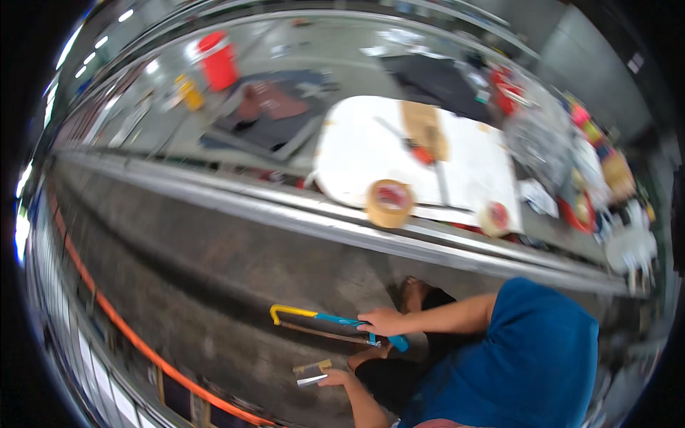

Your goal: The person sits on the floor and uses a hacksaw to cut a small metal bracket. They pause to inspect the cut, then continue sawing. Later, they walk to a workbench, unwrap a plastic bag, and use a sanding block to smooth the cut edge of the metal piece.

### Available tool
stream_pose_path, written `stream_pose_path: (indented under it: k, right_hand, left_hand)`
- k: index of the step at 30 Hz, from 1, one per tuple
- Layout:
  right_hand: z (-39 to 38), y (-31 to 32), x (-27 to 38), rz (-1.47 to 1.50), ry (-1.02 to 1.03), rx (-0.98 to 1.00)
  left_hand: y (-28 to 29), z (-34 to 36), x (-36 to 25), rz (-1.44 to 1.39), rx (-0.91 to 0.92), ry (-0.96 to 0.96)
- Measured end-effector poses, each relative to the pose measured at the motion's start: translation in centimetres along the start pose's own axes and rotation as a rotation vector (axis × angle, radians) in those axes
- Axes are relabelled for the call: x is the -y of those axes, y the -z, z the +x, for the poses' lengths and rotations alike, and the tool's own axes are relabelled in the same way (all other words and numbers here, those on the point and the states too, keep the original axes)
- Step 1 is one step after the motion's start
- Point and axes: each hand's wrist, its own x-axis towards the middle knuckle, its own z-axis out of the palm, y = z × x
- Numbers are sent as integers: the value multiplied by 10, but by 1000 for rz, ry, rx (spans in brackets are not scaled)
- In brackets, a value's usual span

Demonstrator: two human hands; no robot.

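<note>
My right hand (378, 321) is closed on a hacksaw (325, 317) with a yellow and teal frame, held crosswise at waist height with its blade below the frame. Below it, my left hand (335, 376) grips a short grey piece (311, 372), apparently metal, with a tan edge. My bare feet show on the floor, partly hidden by my arms and the saw.
Ahead runs a long metal-edged worktable (235, 195) holding a white board (349, 143), tape rolls (389, 205), dark cloths (432, 82), a red cylinder (217, 60) and clutter at the right. An orange strip (128, 328) and railing run along the concrete walkway's left.
</note>
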Motion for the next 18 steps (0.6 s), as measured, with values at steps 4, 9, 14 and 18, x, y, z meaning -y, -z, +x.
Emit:
stream_pose_path:
  k: [4, 9, 14, 18]
  right_hand:
    - [-99, 94, 40, -111, 198, 0]
    - [-192, 181, 91, -170, 254, -231]
    - [-289, 193, 88, 38, -107, -715]
    - [-332, 182, 63, 477, -463, -1088]
  left_hand:
    - [66, -2, -33, -173, 46, 365]
    - [134, 2, -76, 95, 434, 169]
    - [144, -6, -119, 204, 595, 35]
    - [146, -22, -139, 253, 645, -44]
